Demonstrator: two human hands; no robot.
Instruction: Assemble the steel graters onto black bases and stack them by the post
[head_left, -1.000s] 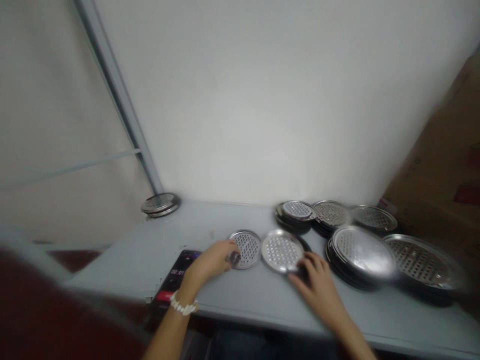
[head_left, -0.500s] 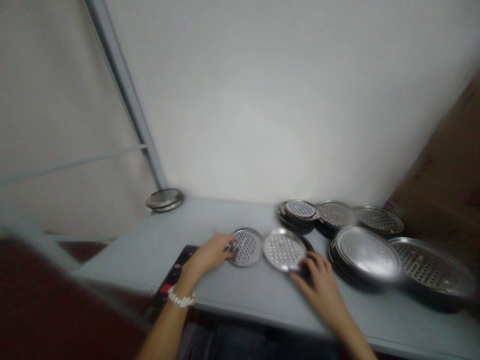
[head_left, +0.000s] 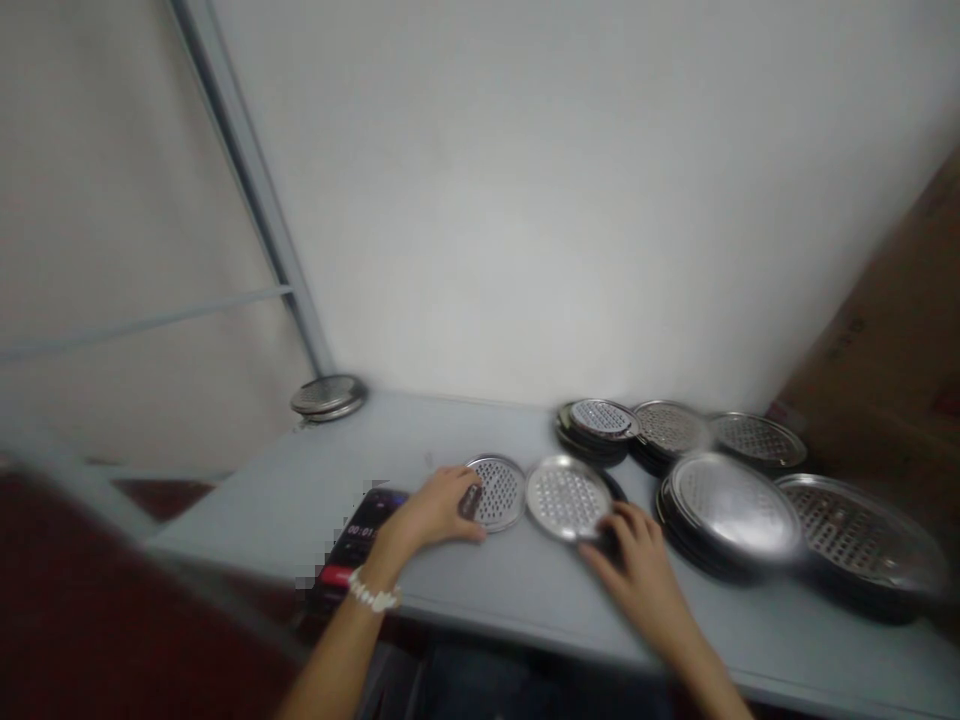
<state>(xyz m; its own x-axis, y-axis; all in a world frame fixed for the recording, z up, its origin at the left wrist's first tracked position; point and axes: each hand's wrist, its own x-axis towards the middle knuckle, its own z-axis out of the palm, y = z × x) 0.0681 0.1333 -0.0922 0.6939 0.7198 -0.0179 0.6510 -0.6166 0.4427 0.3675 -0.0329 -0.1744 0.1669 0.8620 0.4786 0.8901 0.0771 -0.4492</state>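
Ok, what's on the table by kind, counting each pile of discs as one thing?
Single perforated metal discs: 2
Piles of perforated discs: 6
Phone: 1
Total: 9

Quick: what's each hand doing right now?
Left hand: fingers curled on small perforated disc rim; grip unclear.
Right hand: open, fingertips at second perforated disc.

A workshop bench (head_left: 315, 480); stacked perforated metal discs (head_left: 731, 505); cardboard box (head_left: 892, 370).
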